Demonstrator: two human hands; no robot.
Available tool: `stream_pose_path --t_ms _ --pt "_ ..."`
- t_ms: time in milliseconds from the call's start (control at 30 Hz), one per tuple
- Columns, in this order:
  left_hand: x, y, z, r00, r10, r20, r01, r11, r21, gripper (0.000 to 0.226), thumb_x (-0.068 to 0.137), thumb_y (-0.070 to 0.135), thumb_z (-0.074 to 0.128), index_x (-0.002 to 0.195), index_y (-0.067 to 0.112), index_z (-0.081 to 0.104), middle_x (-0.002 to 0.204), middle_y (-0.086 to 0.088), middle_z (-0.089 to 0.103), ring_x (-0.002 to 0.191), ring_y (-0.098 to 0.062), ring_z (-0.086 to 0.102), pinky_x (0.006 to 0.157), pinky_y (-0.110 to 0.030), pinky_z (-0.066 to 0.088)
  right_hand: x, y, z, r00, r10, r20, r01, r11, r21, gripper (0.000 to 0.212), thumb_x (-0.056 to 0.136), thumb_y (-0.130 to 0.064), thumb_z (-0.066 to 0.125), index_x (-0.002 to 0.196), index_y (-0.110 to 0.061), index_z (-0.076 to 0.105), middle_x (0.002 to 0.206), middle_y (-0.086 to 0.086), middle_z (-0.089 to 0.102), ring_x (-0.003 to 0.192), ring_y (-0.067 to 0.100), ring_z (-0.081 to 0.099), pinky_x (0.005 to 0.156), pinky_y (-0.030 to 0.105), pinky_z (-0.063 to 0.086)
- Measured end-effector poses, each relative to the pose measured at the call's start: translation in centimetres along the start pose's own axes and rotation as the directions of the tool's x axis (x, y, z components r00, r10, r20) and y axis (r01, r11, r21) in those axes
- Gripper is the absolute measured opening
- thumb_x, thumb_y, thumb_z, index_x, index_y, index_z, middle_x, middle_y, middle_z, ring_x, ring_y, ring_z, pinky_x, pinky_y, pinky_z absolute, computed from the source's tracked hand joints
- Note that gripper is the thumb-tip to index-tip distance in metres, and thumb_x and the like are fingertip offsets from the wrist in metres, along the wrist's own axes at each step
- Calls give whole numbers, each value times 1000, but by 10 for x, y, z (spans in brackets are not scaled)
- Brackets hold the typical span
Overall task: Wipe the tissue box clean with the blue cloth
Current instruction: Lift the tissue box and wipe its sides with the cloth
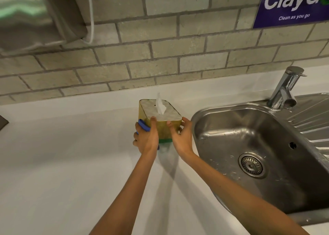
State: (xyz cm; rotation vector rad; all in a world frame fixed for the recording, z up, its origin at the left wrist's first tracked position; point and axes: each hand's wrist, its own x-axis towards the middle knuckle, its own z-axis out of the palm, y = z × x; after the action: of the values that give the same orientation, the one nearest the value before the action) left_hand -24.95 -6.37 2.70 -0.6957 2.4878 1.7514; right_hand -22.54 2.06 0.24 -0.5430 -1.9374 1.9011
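Note:
A yellow-green tissue box (164, 130) with a pale top and a white tissue sticking up stands on the white counter, just left of the sink. My left hand (146, 136) presses the blue cloth (143, 125) against the box's left side, thumb hooked over the top edge. Only a strip of the cloth shows above the fingers. My right hand (181, 135) grips the box's right front corner, thumb on the front face.
A steel sink (252, 145) with a drain and a chrome tap (284, 90) lies right of the box. The white counter (62, 163) stretches to the left. Behind is a brick-tiled wall with a steel dispenser (35, 15) and a blue sign (293, 5).

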Motion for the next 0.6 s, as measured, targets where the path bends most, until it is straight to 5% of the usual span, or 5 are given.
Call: stream_pose_path --t_ms 133,267,600 --pt "4 -17 -5 997 -52 -50 47 994 -103 51 94 44 35 136 17 37 131 -21 52 120 -40 46 106 -47 37 -21 7 5 996 -85 21 86 996 -30 53 85 -28 62 129 -9 38 121 0 46 107 11 49 87 21 45" --pt "9 -27 -8 993 -96 -65 82 977 -195 46 94 37 35 135 16 39 126 -20 57 114 -39 51 104 -48 40 -36 16 7 990 -123 64 128 990 -67 54 87 -25 58 133 -10 34 122 -1 41 106 6 45 80 3 39" --pt "13 -30 -6 992 -49 -116 31 988 -149 63 81 36 61 136 16 36 133 -14 53 118 -35 51 105 -49 39 -56 21 11 983 -149 109 154 987 -41 52 89 -17 56 132 -3 31 128 11 40 114 13 47 83 2 41"
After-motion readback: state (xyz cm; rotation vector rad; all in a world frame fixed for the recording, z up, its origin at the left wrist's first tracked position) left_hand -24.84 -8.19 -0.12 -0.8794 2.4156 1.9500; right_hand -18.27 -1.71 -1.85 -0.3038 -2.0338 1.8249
